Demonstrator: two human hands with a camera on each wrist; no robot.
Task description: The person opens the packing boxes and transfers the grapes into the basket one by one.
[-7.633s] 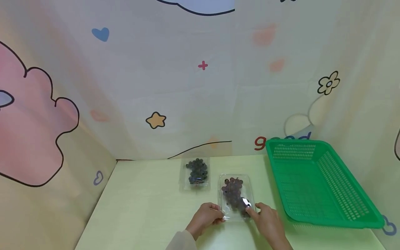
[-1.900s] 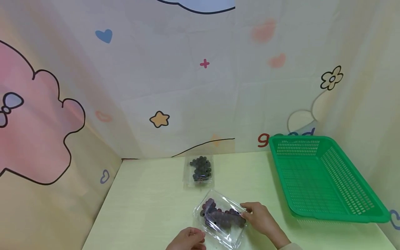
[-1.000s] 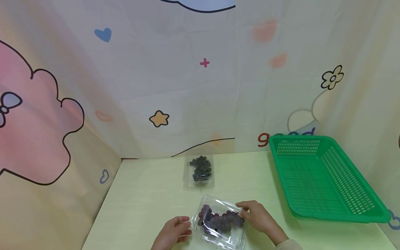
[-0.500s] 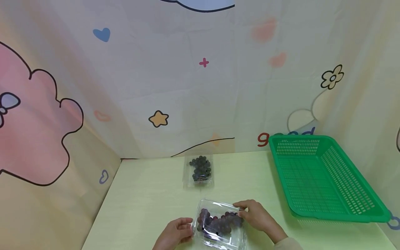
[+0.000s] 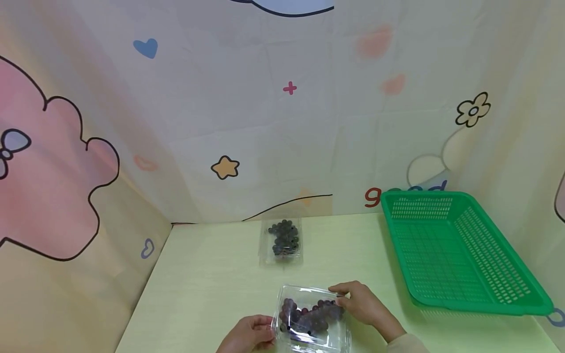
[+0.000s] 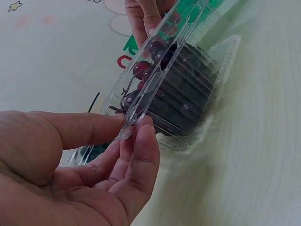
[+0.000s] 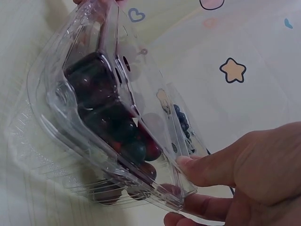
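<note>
Head view: writing on the patterned backdrop behind the green basket: a red "g" just left of its far-left corner, a blue "d" above its far rim; letters between those partly covered by the rim.

Containers: clear plastic box with dark red-purple grapes, held in both hands, left of the basket by its near end and closer to the person. Can't tell if the box base touches the table. Second clear box with near-black grapes on the table, left of the basket, level with its far half. Basket is slatted plastic, perforated walls.

Left hand, on the held box's side away from the basket: thumb and fingertips pinch the rim, clear in left wrist view. Right hand, between box and basket: thumb on top, fingers below, clamped on the box's rim near a corner. Light sleeve at right wrist.
</note>
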